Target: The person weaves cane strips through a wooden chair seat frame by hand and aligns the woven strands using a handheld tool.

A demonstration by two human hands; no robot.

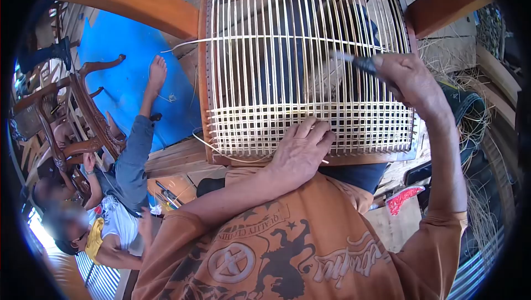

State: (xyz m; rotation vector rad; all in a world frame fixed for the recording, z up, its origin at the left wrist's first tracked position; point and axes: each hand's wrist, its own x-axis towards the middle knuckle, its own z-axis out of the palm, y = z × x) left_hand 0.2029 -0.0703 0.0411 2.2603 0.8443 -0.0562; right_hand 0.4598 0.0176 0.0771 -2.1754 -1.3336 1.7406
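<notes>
Head view: where's the cane panel (243,128)?

Straight ahead, inside its wooden frame (203,78), woven close at the near edge.

And the grip?

Right hand (406,78) clamped on a dark-handled tool (363,65); left hand (301,153) over the panel, whether pinching anything I can't tell.

Done well?

I'd press the panel flat, keep the cross strand (249,37) straight, and stop the tool snagging it.

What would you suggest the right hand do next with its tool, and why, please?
Probably ease the lone cross strand toward the woven band with the tool: the strand stretches across the frame, well apart from that band, and the right hand holds the tool near it, while the left hand rests on the band.
</notes>
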